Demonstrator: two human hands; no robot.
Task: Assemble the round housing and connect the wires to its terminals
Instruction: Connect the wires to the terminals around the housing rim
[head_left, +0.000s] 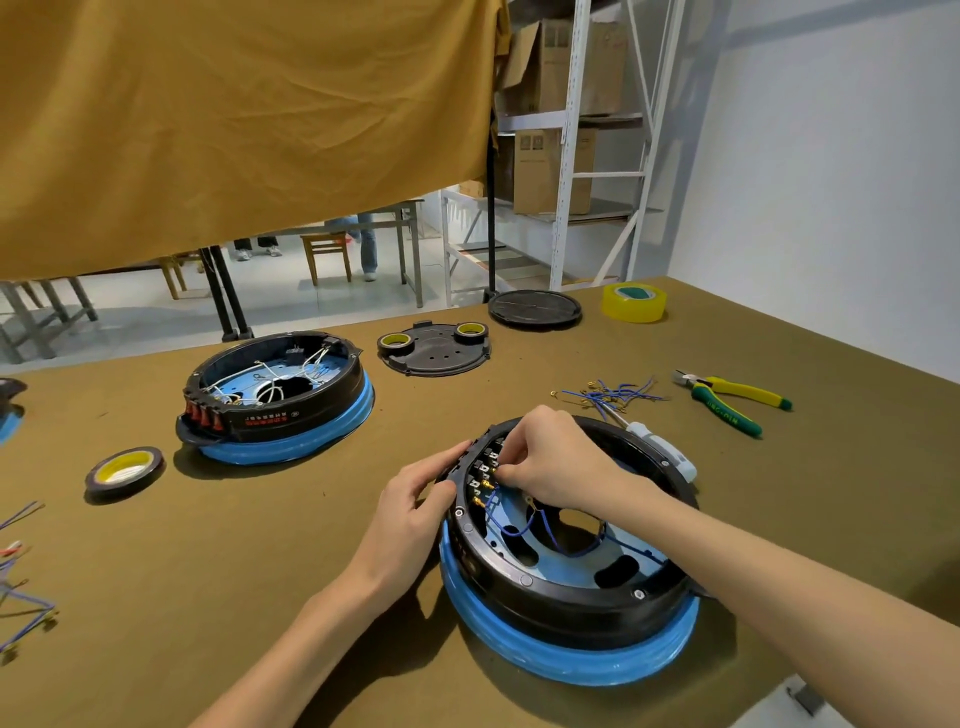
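Near housing (566, 582): round, black ring on a blue base, on the olive tabletop (311, 597). All places below are taken from this housing.

Left hand (415, 512): at its left outer wall, fingers curled over the rim by the terminal block, gripping the housing.

Right hand (550, 460): reaches in over the far-left rim, fingertips pinched together at the terminals (485, 480). Whether it pinches a wire end or a terminal, cannot tell; fingers cover the spot.

Blue wire (535, 525): inside the housing, runs from the terminals and loops over the blue floor plate near the centre hole.

White-handled tool (660, 447): lies across the far-right rim, touching it.

Loose wires (608, 392): small heap with brass ends, beyond the housing on the tabletop.

Pliers (732, 397): yellow and green grips, far right, near the heap.

Second housing (280, 400): far left, well apart, white wires inside, red switches at its side.

Tape roll (124, 467): left, between second housing and near edge.

Black cover (434, 348): beyond, carrying two tape rolls.

Yellow tape (634, 301): far right corner.
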